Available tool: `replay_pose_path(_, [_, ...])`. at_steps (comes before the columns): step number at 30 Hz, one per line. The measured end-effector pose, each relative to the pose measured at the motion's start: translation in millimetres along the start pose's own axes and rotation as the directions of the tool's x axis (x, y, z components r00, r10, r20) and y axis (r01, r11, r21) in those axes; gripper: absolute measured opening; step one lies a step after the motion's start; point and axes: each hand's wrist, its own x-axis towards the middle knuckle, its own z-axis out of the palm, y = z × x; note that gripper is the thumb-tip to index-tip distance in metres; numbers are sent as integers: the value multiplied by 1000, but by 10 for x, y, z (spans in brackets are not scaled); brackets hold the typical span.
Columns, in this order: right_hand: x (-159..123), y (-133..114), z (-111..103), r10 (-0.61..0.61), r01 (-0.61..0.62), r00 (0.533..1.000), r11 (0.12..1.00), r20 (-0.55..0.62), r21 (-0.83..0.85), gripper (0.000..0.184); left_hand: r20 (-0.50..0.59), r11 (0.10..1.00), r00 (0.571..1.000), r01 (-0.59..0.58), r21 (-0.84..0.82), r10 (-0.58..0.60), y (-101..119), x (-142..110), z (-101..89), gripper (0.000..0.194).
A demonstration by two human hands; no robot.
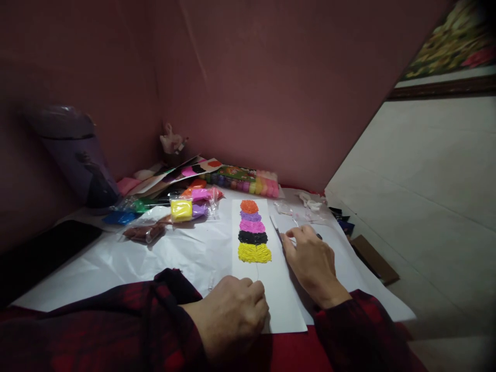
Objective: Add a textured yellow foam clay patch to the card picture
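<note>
On a long white paper strip (282, 305) is a column of textured clay bands (253, 236): orange, purple, pink, black and, nearest me, yellow. A thin pencil line curves below the yellow one. My left hand (238, 312) rests on the strip's lower left edge with its fingers curled closed; what they hold, if anything, is hidden. Along the strip's right side, my right hand (310, 258) is closed, its thumb against a thin dark tool (278, 235) that points away from me. A small black piece (319, 236) shows beyond its knuckles.
Bagged clay lies to the left: a yellow pack (181, 211), a brown one (144, 233) and a blue one (119, 217). Behind are a colourful clay package (248, 181) and another card (199, 169). A purple container (77, 160) and a dark flat object (46, 253) stand farther left. Crumpled plastic (310, 201) lies right.
</note>
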Motion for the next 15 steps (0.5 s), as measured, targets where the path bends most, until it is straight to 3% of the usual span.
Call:
replay_pose_path(3, [-70,-82,-19,-152,184,980,936,-126,300,23,-161,998,985,50,-36,-56,-30,0,-4,15])
replay_pose_path(6, [-143,-168,-33,-283,234,959,759,-15,607,27,-265,962,927,236,-139,-266,-142,11,-73,17])
replay_pose_path(8, [-177,-207,-44,-381,192,917,680,118,708,25,-234,865,839,440,-241,-492,-246,24,-126,11])
replay_pose_path(10, [-193,-227,-55,-432,142,876,658,216,739,24,-107,765,774,577,-286,-624,-340,39,-158,14])
replay_pose_path(12, [-191,-232,-64,-430,109,866,664,257,740,23,-54,736,767,591,-329,-640,-398,55,-159,15])
replay_pose_path(15, [-178,-230,-65,-415,111,877,663,241,740,23,-26,756,800,555,-347,-600,-413,78,-127,17])
